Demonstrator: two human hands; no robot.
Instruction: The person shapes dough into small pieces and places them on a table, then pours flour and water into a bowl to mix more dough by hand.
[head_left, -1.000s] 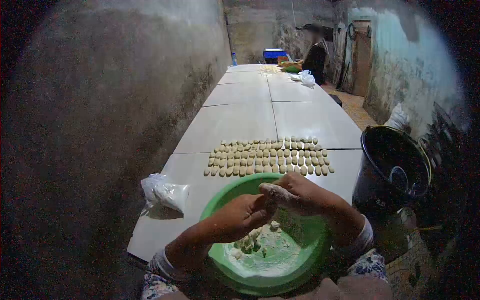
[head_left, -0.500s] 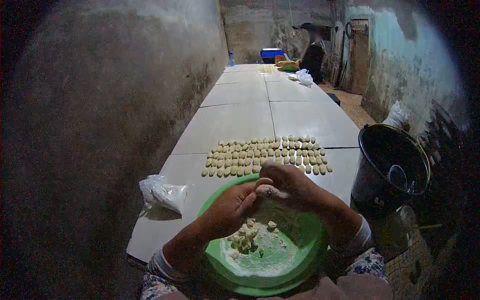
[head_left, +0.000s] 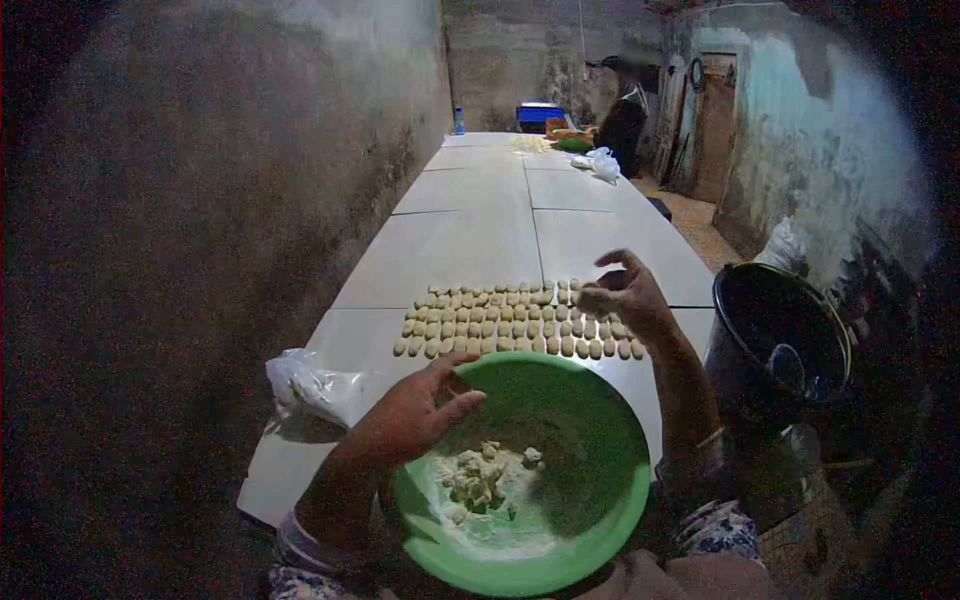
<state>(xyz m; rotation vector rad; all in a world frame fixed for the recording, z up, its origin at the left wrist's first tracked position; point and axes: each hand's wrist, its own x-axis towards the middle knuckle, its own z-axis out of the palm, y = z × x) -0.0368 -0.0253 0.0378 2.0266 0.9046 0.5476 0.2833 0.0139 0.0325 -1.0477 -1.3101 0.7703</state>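
Note:
A green bowl (head_left: 603, 497) sits at the near end of a long white table (head_left: 455, 240), with floury dough lumps (head_left: 478, 478) in its bottom. My left hand (head_left: 412, 420) rests on the bowl's left rim, fingers apart, holding nothing. My right hand (head_left: 628, 297) is stretched out over the right end of the rows of small dough pieces (head_left: 480, 325) laid on the table. Its thumb and forefinger pinch a small pale dough piece just above the rows, and its other fingers are raised.
A crumpled plastic bag (head_left: 312, 390) lies left of the bowl. A black bucket (head_left: 782, 340) stands off the table's right edge. At the far end a person (head_left: 624, 120) stands by a blue crate (head_left: 540, 114) and a white bag (head_left: 603, 162). A wall runs along the left.
My hands were together over the bowl, working dough. Now they are apart: the right has reached forward to the rows, and the left has dropped to the bowl's rim.

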